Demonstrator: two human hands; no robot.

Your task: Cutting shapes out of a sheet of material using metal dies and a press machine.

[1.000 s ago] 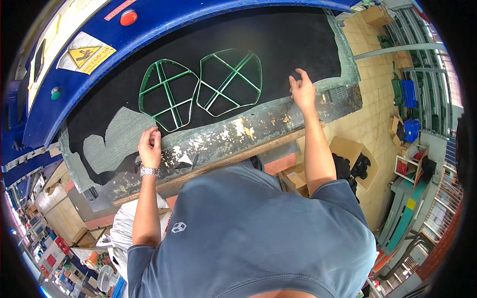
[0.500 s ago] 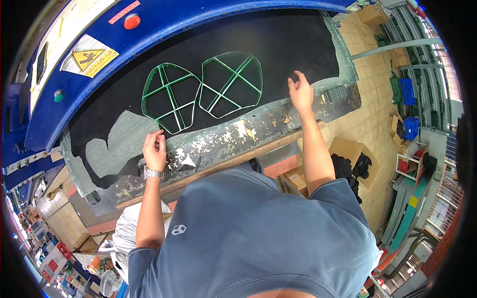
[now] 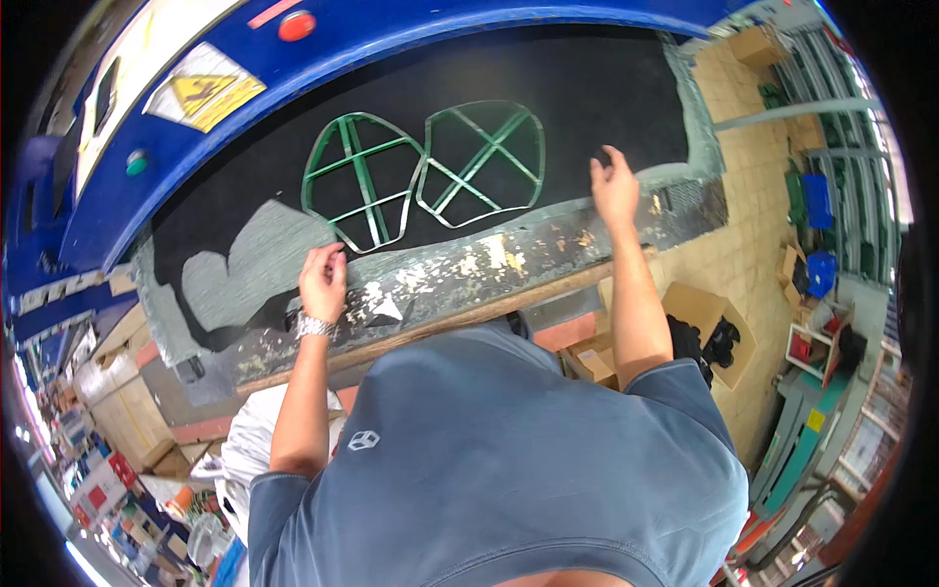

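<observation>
Two green-sided cutting dies with crossed bars, the left die and the right die, rest side by side on a black sheet. My left hand, wearing a metal-band watch, is at the lower end of the left die, by the sheet's torn near edge. Its fingers are loosely bent and apart, and nothing shows in them. To the right of both dies, my right hand hovers at the sheet's near edge with fingers apart and nothing held.
Under the sheet lies a grey-green worn board. A blue machine beam with a red button spans the far side. A wooden strip runs along the near edge. An open carton with black pieces stands at right.
The whole view has shifted, so the table and dies appear farther right. Both hands keep nearly the same places beside the dies, and the dies lie as before on the sheet.
</observation>
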